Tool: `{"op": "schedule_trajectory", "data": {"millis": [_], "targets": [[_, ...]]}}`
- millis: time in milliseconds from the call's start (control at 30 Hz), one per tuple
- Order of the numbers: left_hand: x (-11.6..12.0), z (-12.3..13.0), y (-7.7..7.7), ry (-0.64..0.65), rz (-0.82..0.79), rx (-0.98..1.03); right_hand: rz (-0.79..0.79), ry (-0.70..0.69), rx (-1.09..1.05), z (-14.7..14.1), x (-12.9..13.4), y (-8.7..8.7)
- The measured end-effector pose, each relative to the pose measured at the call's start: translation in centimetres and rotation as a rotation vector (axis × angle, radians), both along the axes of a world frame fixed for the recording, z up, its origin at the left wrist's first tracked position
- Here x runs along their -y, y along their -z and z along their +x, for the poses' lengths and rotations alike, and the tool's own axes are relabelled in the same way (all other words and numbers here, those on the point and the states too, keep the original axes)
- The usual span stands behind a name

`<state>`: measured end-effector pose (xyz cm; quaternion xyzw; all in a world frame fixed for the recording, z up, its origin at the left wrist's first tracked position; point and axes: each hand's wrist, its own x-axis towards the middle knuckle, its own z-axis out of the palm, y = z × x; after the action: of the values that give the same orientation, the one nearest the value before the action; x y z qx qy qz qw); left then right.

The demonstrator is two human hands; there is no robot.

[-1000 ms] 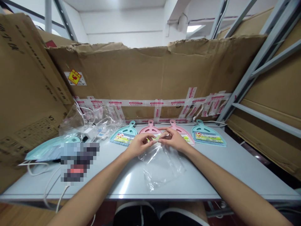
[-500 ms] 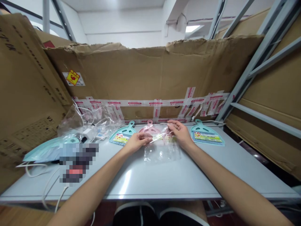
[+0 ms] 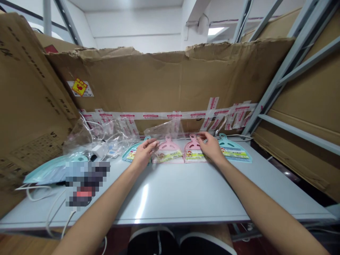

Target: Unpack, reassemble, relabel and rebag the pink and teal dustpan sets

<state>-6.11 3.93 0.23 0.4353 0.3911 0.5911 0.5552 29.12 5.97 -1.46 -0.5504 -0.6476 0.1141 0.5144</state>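
My left hand (image 3: 145, 152) is closed in a pinch on a clear plastic bag (image 3: 167, 129), which spreads up and to the right behind a pink dustpan with a brush (image 3: 168, 146). That hand also covers part of a teal dustpan (image 3: 132, 150). Just right of the middle lies a second pink dustpan (image 3: 191, 146) with a white-bristled brush and a printed label. My right hand (image 3: 212, 148) has its thumb and fingers at this dustpan's right edge, near the handle. To its right another teal dustpan (image 3: 233, 150) with a blue brush lies partly behind the hand.
Plastic wrapping (image 3: 108, 132), a white adapter (image 3: 100, 150) and cables crowd the table's left side. A wrapped teal dustpan (image 3: 53, 168) lies nearer, beside a blurred-out item (image 3: 86, 187). A tall cardboard sheet (image 3: 164, 81) walls the back; metal shelf posts (image 3: 268, 92) stand right.
The bag has moved from in front of the dustpans up and left with my left hand. The second pink dustpan now lies uncovered at my right hand, which has shifted slightly right.
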Motion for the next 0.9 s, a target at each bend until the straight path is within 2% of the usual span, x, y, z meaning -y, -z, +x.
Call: {"op": "schedule_trajectory", "data": {"millis": [100, 167, 233, 533, 667, 900], "targets": [[-0.4, -0.7, -0.4, -0.043, -0.040, 0.077, -0.063, 0.129, 0.435, 2.7, -0.6, 0.5], [-0.5, -1.1, -0.6, -0.057, -0.052, 0.106, -0.177, 0.156, 0.574, 3.8, -0.9, 0.9], [-0.6, -1.3, -0.8, -0.066, -0.049, 0.123, -0.268, 0.126, 0.620, 4.2, -1.2, 1.1], [-0.8, -1.4, -0.9, -0.065, -0.063, 0.139, -0.367, 0.040, 0.415, 5.2, -2.1, 0.9], [-0.8, -1.5, -0.8, -0.096, -0.049, 0.080, -0.342, 0.006, 0.271, 6.1, -2.1, 0.4], [-0.8, -1.7, -0.2, -0.183, -0.021, -0.122, -0.254, 0.064, 0.250, 6.9, -1.5, -0.8]]}}
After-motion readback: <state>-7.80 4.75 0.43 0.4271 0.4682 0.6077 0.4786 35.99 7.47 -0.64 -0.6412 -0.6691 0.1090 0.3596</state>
